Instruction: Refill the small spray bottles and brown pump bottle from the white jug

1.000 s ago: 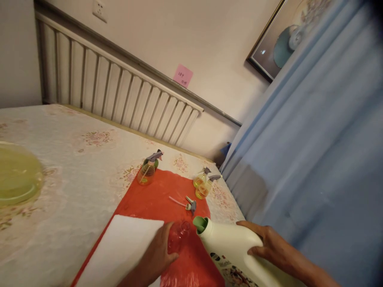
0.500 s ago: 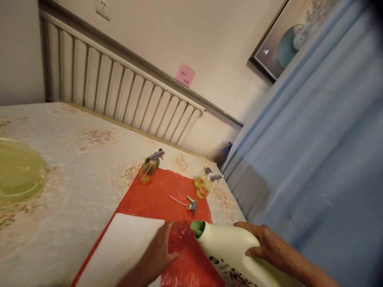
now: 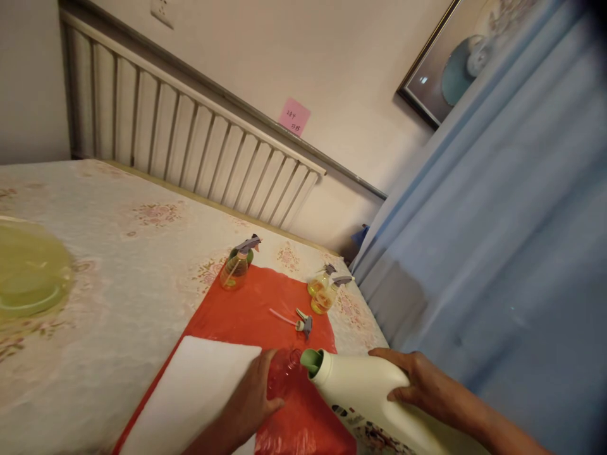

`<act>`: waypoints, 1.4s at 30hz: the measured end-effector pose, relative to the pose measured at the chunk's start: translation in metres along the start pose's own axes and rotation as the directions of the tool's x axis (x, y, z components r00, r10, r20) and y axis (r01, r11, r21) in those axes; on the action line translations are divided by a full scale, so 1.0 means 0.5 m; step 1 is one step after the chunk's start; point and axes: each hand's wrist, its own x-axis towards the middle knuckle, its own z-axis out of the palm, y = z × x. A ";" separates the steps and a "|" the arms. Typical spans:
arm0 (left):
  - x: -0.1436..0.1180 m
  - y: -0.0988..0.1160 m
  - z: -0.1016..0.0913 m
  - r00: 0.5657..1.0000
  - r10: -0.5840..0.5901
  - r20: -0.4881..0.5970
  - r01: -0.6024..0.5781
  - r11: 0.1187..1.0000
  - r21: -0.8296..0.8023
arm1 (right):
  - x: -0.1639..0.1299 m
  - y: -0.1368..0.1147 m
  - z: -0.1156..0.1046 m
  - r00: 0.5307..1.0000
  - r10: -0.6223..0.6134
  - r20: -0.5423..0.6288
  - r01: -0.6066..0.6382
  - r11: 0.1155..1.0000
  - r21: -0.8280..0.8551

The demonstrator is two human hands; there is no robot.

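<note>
My left hand curls around a clear, uncapped plastic bottle, see-through against the red sheet. In my right hand lies a big pale-green detergent jug, tipped on its side. Its green pouring spout hangs close to the bottle's mouth; I cannot make out any liquid running between them. Just beyond, a loose spray trigger with its tube rests on the red sheet. The jug's lower end is cut off by the frame edge.
Spray bottles stand at the sheet's far left corner and at its right edge. A white board lies beside my left hand. To the left is a translucent yellow basin. A blue curtain hangs at right, a radiator behind.
The jug and my right hand have shifted very slightly to the left. My left hand and the bottle look the same.
</note>
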 end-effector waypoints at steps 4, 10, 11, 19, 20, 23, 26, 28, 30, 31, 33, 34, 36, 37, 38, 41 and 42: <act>0.000 0.005 -0.003 1.000 -0.002 0.015 0.002 1.000 0.005 | 0.005 0.002 -0.002 1.000 0.005 0.010 -0.005 1.000 -0.011; -0.001 0.011 -0.007 0.999 -0.012 0.042 0.011 1.000 0.026 | 0.006 0.004 -0.008 1.000 -0.022 0.008 0.022 1.000 0.005; -0.001 0.011 -0.007 0.999 -0.008 0.041 0.007 1.000 0.026 | 0.006 0.004 -0.009 1.000 -0.026 0.010 0.026 1.000 0.007; -0.002 0.016 -0.011 0.999 -0.016 0.034 0.015 1.000 0.023 | 0.009 0.001 -0.014 1.000 -0.018 0.022 0.019 1.000 -0.019; -0.002 0.016 -0.011 0.999 -0.022 0.035 0.021 0.999 0.028 | 0.010 0.000 -0.015 1.000 -0.013 0.023 0.013 1.000 -0.023; -0.001 0.014 -0.010 0.999 -0.025 0.033 0.024 0.999 0.027 | 0.009 -0.003 -0.018 1.000 -0.007 0.024 0.008 0.999 -0.040; -0.001 0.013 -0.009 0.999 -0.016 0.030 0.015 1.000 0.013 | 0.007 -0.005 -0.022 1.000 0.001 0.010 0.000 0.998 -0.070; -0.001 0.014 -0.009 1.000 -0.011 0.026 0.011 1.000 0.007 | 0.007 -0.007 -0.024 1.000 0.001 0.012 0.000 0.997 -0.081; -0.001 0.014 -0.009 1.000 -0.008 0.016 0.008 1.000 0.003 | 0.008 -0.008 -0.025 1.000 -0.007 0.025 0.009 0.997 -0.075; -0.001 0.013 -0.008 1.000 -0.007 0.010 0.007 1.000 0.002 | 0.008 -0.009 -0.026 0.999 -0.012 0.032 0.015 0.997 -0.071; -0.001 0.012 -0.007 1.000 -0.004 0.003 0.004 1.000 0.004 | 0.009 -0.011 -0.027 0.999 -0.019 0.048 0.022 0.998 -0.064; -0.001 0.010 -0.006 1.000 -0.003 0.005 0.003 1.000 0.008 | 0.010 -0.012 -0.028 0.998 -0.020 0.055 0.023 0.998 -0.063; -0.001 0.007 -0.005 1.000 -0.002 0.012 0.001 1.000 0.018 | 0.010 -0.014 -0.029 0.998 -0.012 0.063 0.017 0.998 -0.066; -0.002 0.006 -0.004 1.000 -0.002 0.013 0.001 1.000 0.022 | 0.010 -0.015 -0.029 0.998 -0.006 0.065 0.011 0.998 -0.067; -0.002 0.005 -0.003 1.000 -0.003 0.012 0.003 1.000 0.025 | 0.011 -0.016 -0.030 0.998 0.001 0.063 0.003 0.998 -0.067; -0.002 0.006 -0.003 1.000 -0.008 0.008 0.008 1.000 0.026 | 0.012 -0.016 -0.030 0.998 0.012 0.056 -0.009 0.998 -0.067; -0.002 0.007 -0.003 1.000 -0.010 0.008 0.009 1.000 0.025 | 0.013 -0.016 -0.030 0.999 0.005 0.053 -0.002 0.998 -0.064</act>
